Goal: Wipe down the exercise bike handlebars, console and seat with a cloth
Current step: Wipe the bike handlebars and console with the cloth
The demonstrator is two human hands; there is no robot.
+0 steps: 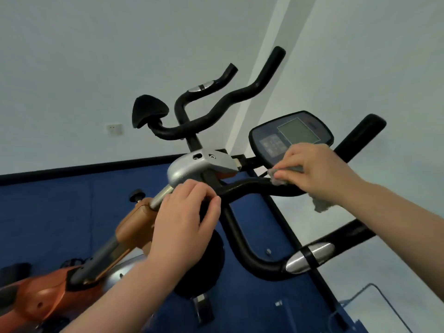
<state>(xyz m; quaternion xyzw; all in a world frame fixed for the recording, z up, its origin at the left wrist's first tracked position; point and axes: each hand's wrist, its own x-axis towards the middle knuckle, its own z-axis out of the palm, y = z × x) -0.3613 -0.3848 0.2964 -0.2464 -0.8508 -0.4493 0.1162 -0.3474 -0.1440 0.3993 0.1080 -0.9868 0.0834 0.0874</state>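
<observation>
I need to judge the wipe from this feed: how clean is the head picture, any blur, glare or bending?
Head view: the wide lens bends and tilts the wall corner and floor line; light is flat and dim, no hard shadows; the cloth under the right hand is slightly smeared; the console screen is washed grey and unreadable; the left hand on the handlebar is fairly sharp.

We find no text, brand, number or sign that can be read anywhere in the frame. The console (292, 135), right of centre, carries a grey screen (298, 131) that shows no digits we can make out, and a panel of buttons (272, 144) at its lower left whose markings are too blurred to read. The silver bracket (199, 168) at centre and the wall socket (114, 129) at left bear no lettering that we can tell.
</observation>
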